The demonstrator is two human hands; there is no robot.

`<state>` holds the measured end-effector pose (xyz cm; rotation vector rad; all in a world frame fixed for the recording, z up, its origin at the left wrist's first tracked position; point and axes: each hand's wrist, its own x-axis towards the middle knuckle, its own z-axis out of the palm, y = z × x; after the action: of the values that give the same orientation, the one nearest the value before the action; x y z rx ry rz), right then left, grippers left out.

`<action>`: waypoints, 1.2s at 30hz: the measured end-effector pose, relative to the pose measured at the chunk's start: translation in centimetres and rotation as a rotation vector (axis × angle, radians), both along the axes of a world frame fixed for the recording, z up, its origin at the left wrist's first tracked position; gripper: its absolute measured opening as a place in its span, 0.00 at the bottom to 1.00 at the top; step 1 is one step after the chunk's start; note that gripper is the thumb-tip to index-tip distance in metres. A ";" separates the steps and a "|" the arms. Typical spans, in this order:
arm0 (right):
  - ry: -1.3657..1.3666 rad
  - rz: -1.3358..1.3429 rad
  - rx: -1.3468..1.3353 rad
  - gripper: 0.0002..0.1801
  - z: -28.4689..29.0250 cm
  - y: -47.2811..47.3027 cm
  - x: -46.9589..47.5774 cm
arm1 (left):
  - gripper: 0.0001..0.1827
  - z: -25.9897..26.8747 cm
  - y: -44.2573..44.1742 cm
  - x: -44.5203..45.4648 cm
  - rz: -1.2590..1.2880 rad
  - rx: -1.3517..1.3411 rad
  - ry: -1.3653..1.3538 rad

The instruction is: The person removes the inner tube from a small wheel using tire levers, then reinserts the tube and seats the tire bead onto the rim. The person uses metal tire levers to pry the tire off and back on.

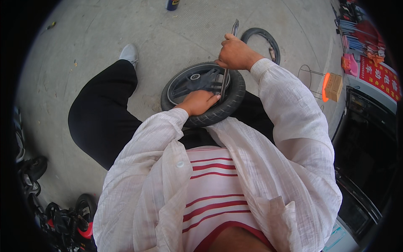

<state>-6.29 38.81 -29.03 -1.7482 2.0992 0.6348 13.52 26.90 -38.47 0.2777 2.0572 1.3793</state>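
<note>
A small spoked wheel with a black rubber tyre lies tilted in front of my lap. My right hand is wrapped around a long steel tyre lever, whose curved upper end sticks out above the fist. The lever's lower end goes down between the tyre and the rim, on the right side of the wheel. My left hand grips the wheel at its near side, thumb against the lower part of the lever. Its other fingers are partly hidden inside the rim.
A loose black inner tube lies on the concrete floor beyond my right forearm. To the right stand a wire stand, a cardboard box and a dark glass-fronted cabinet. A can is far ahead; scooters are at lower left.
</note>
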 end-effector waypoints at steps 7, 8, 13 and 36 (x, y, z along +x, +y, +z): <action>0.038 0.058 -0.226 0.21 1.8 -0.8 3.3 | 0.29 0.0 0.0 0.1 0.020 0.006 0.038; 0.067 0.031 -0.245 0.21 2.4 -0.5 3.9 | 0.29 0.3 0.0 0.1 0.051 0.022 0.039; 0.304 -0.074 -0.254 0.20 8.5 0.8 7.6 | 0.30 0.4 -0.1 -1.2 0.152 0.036 0.037; -0.141 -0.847 0.379 0.17 23.4 1.1 10.6 | 0.28 0.5 -0.2 -4.9 0.673 -0.122 0.108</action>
<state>4.32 39.90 -5.66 -0.5853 2.1644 0.5647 8.57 26.74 -37.96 -0.4454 2.4315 1.6227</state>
